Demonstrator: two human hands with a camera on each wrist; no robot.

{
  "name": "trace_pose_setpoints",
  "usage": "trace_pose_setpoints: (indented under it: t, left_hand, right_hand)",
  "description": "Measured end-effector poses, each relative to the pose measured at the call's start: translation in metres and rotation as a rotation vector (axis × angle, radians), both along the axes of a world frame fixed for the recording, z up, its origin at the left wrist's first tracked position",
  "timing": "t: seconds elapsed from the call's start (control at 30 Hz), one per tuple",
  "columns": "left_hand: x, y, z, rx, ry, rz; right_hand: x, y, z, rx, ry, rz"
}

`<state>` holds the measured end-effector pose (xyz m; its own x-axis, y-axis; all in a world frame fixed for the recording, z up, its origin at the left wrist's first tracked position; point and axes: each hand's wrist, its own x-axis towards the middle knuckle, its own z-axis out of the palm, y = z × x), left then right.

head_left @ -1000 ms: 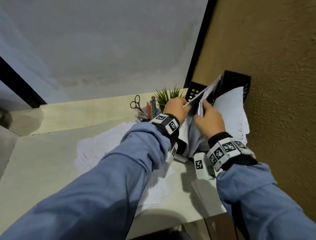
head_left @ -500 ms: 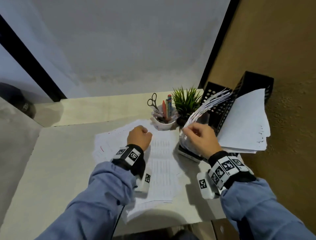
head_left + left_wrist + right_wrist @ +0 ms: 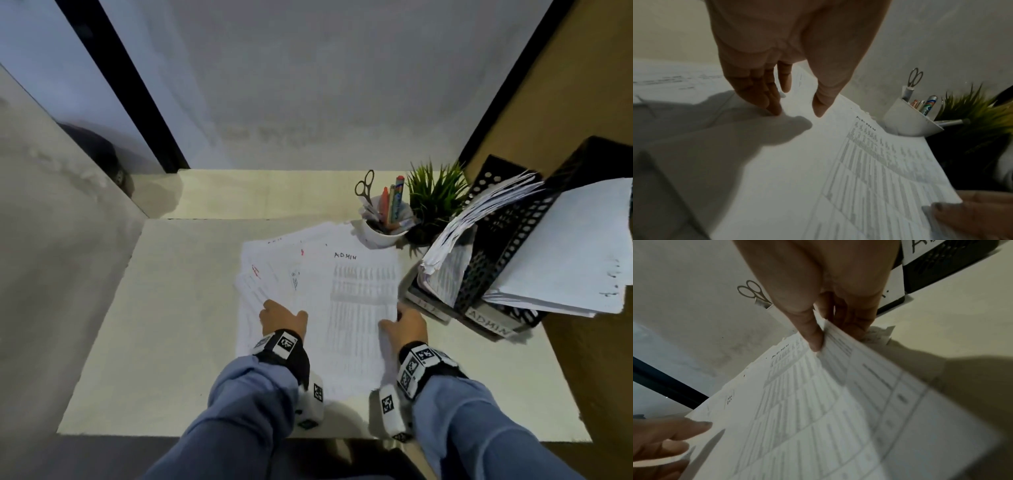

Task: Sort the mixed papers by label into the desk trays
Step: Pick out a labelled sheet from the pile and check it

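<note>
**Corner nook, dim light**

Pale cream bench (image 3: 178, 308) set into a corner, with a raised ledge (image 3: 239, 192) along its back edge. Grey-white wall (image 3: 308, 85) behind, stained and mottled low down. A black vertical strip (image 3: 116, 82) runs diagonally at left, bluish panel (image 3: 41, 61) beside it. Tan textured wall (image 3: 582, 85) at right, edged by a black strip (image 3: 507, 78). Grey slab (image 3: 51, 222) at left. Lighting dim, soft shadows on the bench.
</note>
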<state>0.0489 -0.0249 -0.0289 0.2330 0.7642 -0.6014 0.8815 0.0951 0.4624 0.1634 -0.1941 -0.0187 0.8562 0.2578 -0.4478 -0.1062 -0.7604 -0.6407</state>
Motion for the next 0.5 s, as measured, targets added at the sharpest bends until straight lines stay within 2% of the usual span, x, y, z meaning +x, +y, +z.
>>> trace_pose_setpoints:
  t: [0.13, 0.3, 0.43, 0.5]
  left_hand:
    - [-0.013, 0.003, -0.014, -0.065, -0.074, -0.041]
    - [-0.017, 0.015, -0.021, -0.048, -0.217, -0.02]
    - [-0.011, 0.021, -0.016, -0.114, -0.189, 0.056]
    - [-0.007, 0.025, -0.016, -0.141, -0.161, 0.105]
  right_hand:
    - [0.001, 0.001, -0.002, -0.008, -0.039, -0.01]
    - [0.001, -0.006, -0.006, 0.034, -0.065, 0.096]
    - [-0.006, -0.005, -0.008, 0.09, -0.052, 0.092]
    - [-0.007, -0.003, -0.012, 0.134, -0.006, 0.029]
